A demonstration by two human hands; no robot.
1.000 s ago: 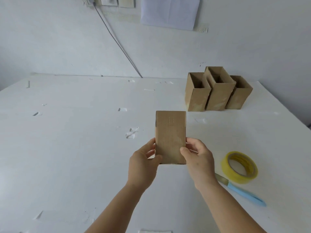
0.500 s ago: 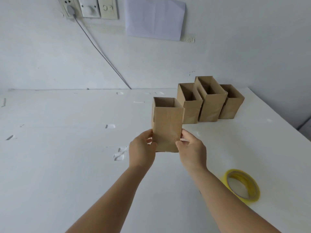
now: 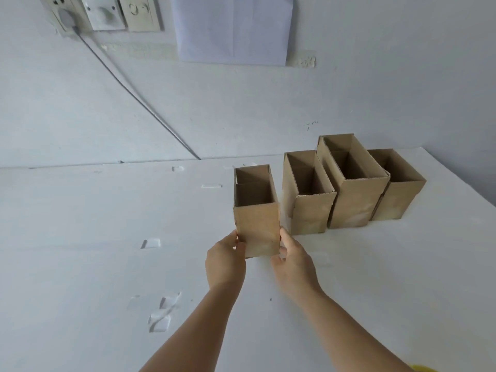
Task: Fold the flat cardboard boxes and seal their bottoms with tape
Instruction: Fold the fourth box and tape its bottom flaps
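I hold the upright folded box (image 3: 256, 224) low between my left hand (image 3: 225, 260) and right hand (image 3: 294, 261), fingers curled on its sides.

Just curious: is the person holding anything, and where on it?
Yes. Both hands hold the open box by its lower sides: left hand on its left edge, right hand on its right.
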